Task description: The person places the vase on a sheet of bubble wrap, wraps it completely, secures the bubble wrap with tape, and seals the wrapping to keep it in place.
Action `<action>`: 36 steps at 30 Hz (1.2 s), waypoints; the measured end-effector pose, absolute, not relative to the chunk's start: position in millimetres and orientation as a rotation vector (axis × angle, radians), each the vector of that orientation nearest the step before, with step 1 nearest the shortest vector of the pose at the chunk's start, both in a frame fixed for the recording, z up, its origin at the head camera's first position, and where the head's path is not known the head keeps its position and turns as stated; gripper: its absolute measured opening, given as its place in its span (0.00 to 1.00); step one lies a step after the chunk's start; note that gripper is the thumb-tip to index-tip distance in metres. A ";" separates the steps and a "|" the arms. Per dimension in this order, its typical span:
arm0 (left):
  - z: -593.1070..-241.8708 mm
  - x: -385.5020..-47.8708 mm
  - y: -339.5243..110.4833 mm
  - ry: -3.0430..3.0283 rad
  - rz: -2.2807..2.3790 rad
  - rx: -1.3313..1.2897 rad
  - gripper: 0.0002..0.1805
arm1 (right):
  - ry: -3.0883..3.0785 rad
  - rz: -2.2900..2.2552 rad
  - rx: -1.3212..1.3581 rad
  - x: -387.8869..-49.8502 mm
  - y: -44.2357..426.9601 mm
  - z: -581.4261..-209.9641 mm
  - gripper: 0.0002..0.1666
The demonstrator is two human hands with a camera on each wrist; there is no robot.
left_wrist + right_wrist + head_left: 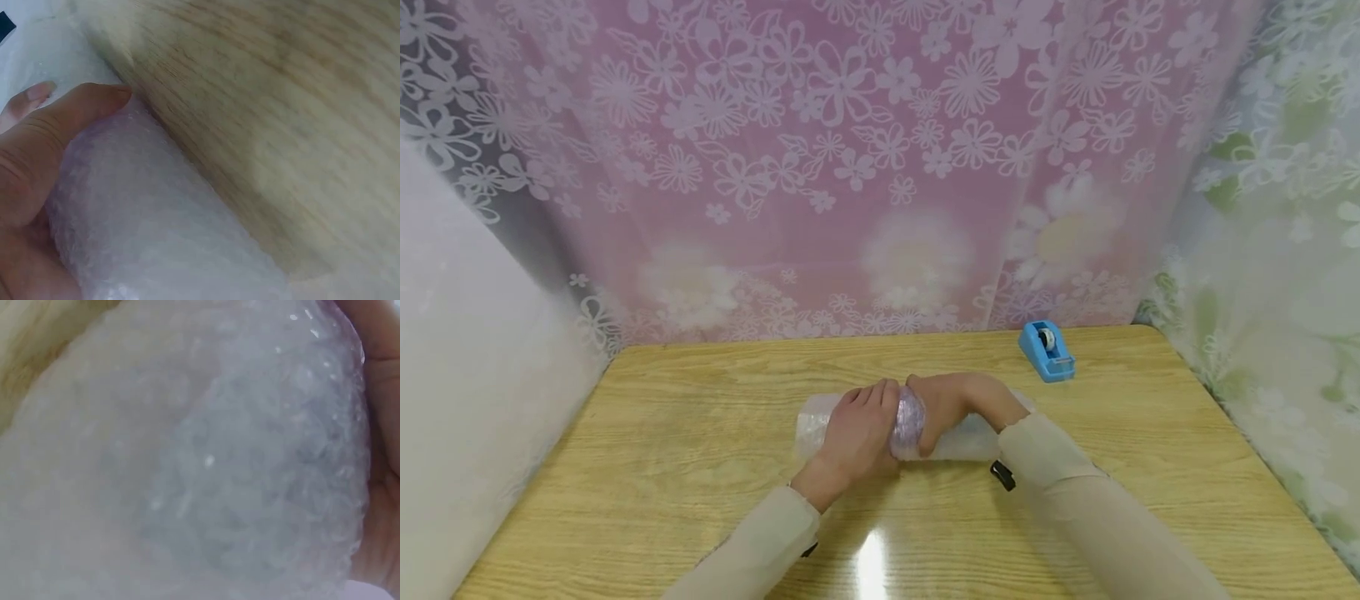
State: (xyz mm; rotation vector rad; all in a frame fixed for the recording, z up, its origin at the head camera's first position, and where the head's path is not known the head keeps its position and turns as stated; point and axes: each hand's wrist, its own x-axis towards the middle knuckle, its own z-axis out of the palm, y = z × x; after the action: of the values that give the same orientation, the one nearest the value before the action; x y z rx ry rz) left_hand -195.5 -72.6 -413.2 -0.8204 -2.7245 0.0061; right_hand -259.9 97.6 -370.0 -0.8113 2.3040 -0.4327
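Observation:
A roll of clear bubble wrap lies crosswise on the wooden table, with a purple tint showing through its middle. My left hand grips the roll left of that purple part. On the other side, my right hand holds it with the fingers bent over the top. In the left wrist view the left thumb curves along the bubble wrap. The right wrist view is filled mostly by blurred bubble wrap, with part of the right palm at its edge. What is wrapped inside cannot be made out.
A blue tape dispenser stands near the back right of the wooden table. Flowered pink curtain hangs behind the table, and pale sheets hang at both sides.

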 end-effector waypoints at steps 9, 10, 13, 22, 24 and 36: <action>-416.4 -202.0 -70.7 -2.729 -0.035 -0.815 0.45 | 2.186 -0.484 -0.766 -274.2 103.7 -369.0 0.36; -417.3 -202.5 -71.1 -2.739 -0.047 -0.818 0.45 | 2.167 -0.491 -0.768 -274.9 104.1 -368.4 0.36; -418.4 -203.2 -71.9 -2.769 -0.080 -0.830 0.46 | 2.095 -0.512 -0.789 -277.0 104.4 -367.8 0.32; -413.3 -203.1 -72.3 -2.877 -0.105 -0.884 0.49 | 1.985 -0.538 -0.786 -279.6 107.3 -371.7 0.28; -412.7 -203.3 -73.5 -2.892 -0.106 -0.891 0.48 | 2.061 -0.527 -0.754 -275.9 107.9 -372.1 0.33; -414.0 -203.7 -81.6 -2.900 -0.109 -0.866 0.46 | 2.703 -0.214 -0.988 -223.8 108.3 -364.2 0.53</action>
State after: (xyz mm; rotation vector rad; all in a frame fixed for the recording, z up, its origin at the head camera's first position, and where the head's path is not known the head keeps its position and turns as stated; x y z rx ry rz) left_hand -203.7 -81.6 -414.0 -0.8657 -2.9003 -0.1085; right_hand -223.8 108.3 -364.2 -0.9879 2.7034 -0.2140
